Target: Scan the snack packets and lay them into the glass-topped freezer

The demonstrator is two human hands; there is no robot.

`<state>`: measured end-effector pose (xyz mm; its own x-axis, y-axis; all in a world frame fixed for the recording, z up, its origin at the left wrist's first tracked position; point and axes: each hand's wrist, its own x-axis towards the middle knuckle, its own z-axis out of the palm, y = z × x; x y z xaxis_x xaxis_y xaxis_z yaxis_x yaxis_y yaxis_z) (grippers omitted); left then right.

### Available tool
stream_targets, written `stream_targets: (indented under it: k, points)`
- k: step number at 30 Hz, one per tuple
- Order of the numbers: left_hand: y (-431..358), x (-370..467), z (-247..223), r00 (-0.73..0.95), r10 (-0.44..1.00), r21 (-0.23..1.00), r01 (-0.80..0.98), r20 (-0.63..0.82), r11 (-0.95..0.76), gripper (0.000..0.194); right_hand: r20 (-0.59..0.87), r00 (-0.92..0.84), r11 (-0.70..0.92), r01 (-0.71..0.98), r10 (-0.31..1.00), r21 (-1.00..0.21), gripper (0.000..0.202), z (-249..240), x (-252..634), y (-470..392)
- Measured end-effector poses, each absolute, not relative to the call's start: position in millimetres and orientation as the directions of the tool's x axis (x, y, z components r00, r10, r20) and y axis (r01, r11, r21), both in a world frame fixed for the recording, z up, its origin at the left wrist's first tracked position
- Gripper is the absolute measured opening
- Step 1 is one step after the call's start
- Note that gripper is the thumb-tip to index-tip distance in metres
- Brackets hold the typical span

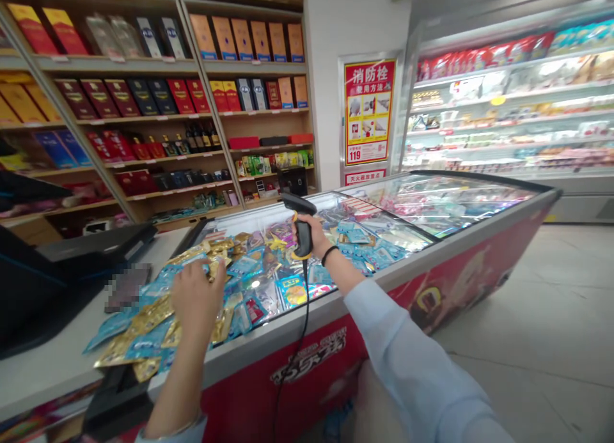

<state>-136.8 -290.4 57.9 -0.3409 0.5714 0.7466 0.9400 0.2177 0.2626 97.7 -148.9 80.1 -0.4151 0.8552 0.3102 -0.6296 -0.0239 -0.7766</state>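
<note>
My right hand [318, 236] grips the handle of a black and yellow barcode scanner [304, 238], held upright above the chest freezer's glass top. Its cable [305, 309] hangs down over the freezer's front. My left hand [197, 293] is over a heap of small snack packets, its thumb apart from the curled fingers. Gold packets [115, 352] and blue packets [148, 342] lie mixed there, spread from the counter onto the freezer. A gold packet shows between thumb and fingers, but no grip on it is visible. More blue packets [352, 232] lie behind the scanner.
The chest freezer [480, 254] stretches away to the right. On the left, a white counter [29, 385] carries dark checkout equipment [29, 283] and a blurred-out flat item [128, 288]. Behind stand shelves of boxed bottles [144, 120]; a lit refrigerated display [508, 110] stands at the right.
</note>
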Motion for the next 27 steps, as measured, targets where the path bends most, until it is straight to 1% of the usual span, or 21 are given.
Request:
stream_targets:
  k: [3, 5, 9, 12, 16, 18, 20, 22, 24, 27]
  points:
    - [-262.1, -77.9, 60.8, -0.234, 0.651, 0.24, 0.967, 0.722, 0.081, 0.05, 0.313, -0.326, 0.06, -0.601, 0.892, -0.797, 0.023, 80.7, 153.2, -144.7]
    - [-243.8, -43.1, 60.9, -0.192, 0.7, 0.258, 0.966, 0.688, 0.012, 0.049, 0.309, -0.265, 0.1, -0.589, 0.913, -0.802, 0.023, 74.8, 185.9, -141.0]
    - [-208.2, 11.7, 61.5, -0.146, 0.763, 0.298, 0.952, 0.629, -0.064, 0.053, 0.275, -0.148, 0.143, -0.579, 0.95, -0.803, 0.023, 55.0, 237.3, -132.1]
    - [-180.4, 43.1, 56.5, -0.1, 0.794, 0.287, 0.953, 0.6, -0.097, 0.052, 0.241, -0.068, 0.16, -0.574, 0.968, -0.803, 0.022, 34.7, 261.1, -125.1]
    - [-147.2, 73.2, 36.7, 0.062, 0.828, 0.218, 0.951, 0.557, -0.219, 0.041, 0.153, 0.031, 0.143, -0.575, 0.988, -0.806, 0.022, 4.4, 276.6, -117.6]
    - [-134.7, 80.4, 24.5, 0.123, 0.844, 0.216, 0.938, 0.522, -0.27, 0.037, 0.142, 0.068, 0.154, -0.607, 0.988, -0.78, 0.022, -6.9, 280.8, -115.4]
    - [-125.8, 81.5, 13.9, 0.133, 0.866, 0.254, 0.925, 0.482, -0.283, 0.034, 0.159, 0.098, 0.184, -0.64, 0.982, -0.746, 0.022, -12.9, 283.7, -114.8]
    - [-120.0, 78.3, 5.9, 0.114, 0.895, 0.303, 0.916, 0.43, -0.262, 0.031, 0.174, 0.11, 0.203, -0.648, 0.979, -0.734, 0.023, -13.8, 285.1, -115.7]
    - [-116.4, 73.9, 0.4, 0.089, 0.926, 0.339, 0.914, 0.367, -0.223, 0.03, 0.174, 0.101, 0.198, -0.635, 0.98, -0.746, 0.023, -11.8, 285.3, -117.2]
    - [-113.3, 71.4, -4.1, 0.084, 0.95, 0.361, 0.912, 0.302, -0.196, 0.034, 0.173, 0.081, 0.186, -0.617, 0.982, -0.765, 0.023, -8.8, 284.7, -119.1]
